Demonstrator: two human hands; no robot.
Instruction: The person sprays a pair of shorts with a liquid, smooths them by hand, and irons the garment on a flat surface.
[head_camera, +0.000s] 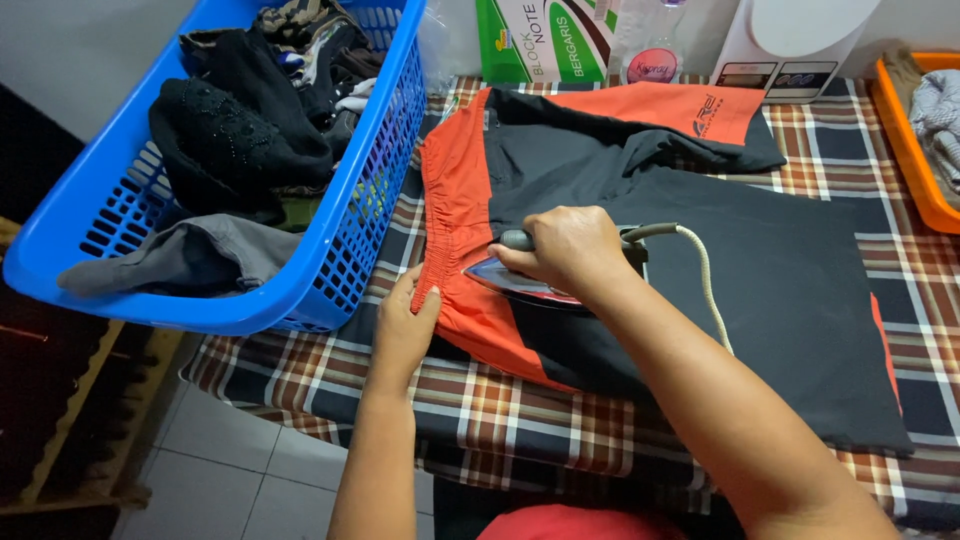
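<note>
- Landmark: the orange and black shorts (720, 270), spread flat on the checked cloth (500, 410). Smooth synthetic fabric; gathered elastic waistband along the orange edge.
- Right hand (565, 250) clenched around the handle of the electric iron (520, 285), which sits sole-down on the shorts just inside the waistband. Pointed metal soleplate, dark body.
- Pale braided cord (705, 275) leaves the rear of the iron and curves across the black panel of the shorts.
- Left hand (403, 325) at the near corner of the waistband, fingers closed on the orange edge, pinching it against the cloth.
- Cloth under the shorts: plaid, brown, white and navy, hanging over the near edge of the surface.
- Blue plastic laundry basket (350, 240), lattice-walled, left of the shorts; holds crumpled dark and grey clothes.
- Orange plastic bin (905, 150) at the right, beyond the shorts, with pale garments in it.
- Green and white package (545, 40) and a clear bottle (655, 45) stand behind the shorts.
- Grey floor tiles (230, 470) below the cloth's near left edge.
</note>
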